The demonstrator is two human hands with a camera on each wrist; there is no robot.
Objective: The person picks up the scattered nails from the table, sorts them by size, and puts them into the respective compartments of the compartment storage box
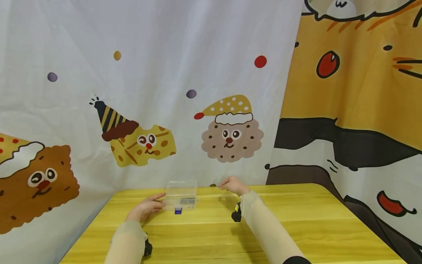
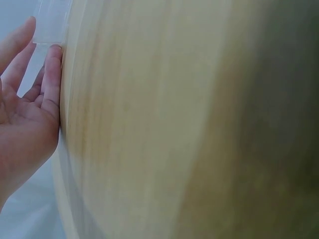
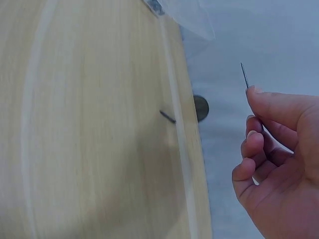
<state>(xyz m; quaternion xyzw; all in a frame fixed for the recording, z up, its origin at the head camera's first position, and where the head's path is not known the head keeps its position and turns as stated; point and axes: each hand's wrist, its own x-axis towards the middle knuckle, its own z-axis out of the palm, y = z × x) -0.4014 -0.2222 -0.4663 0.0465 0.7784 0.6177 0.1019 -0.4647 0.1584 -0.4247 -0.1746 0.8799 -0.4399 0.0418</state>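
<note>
A clear plastic box [image 1: 171, 202] stands near the table's far edge, its lid [image 1: 182, 187] raised. Small grey metal pieces [image 1: 187, 201] lie in its right part, and a blue tab [image 1: 178, 211] shows at the front. My left hand [image 1: 147, 209] rests at the box's left side, fingers fairly straight, fingertips touching it or nearly so. Right of the box, my right hand [image 1: 234, 186] pinches a thin metal nail [image 3: 244, 75] between thumb and finger, point upward, above the table. Another dark nail [image 3: 168, 117] lies on the wood below; its head is too blurred to tell.
The yellow wood-grained table [image 1: 197, 238] ends just behind the box, against a printed curtain [image 1: 184, 128] with cartoon figures. Dark wrist devices [image 1: 236, 216] sit under both forearms.
</note>
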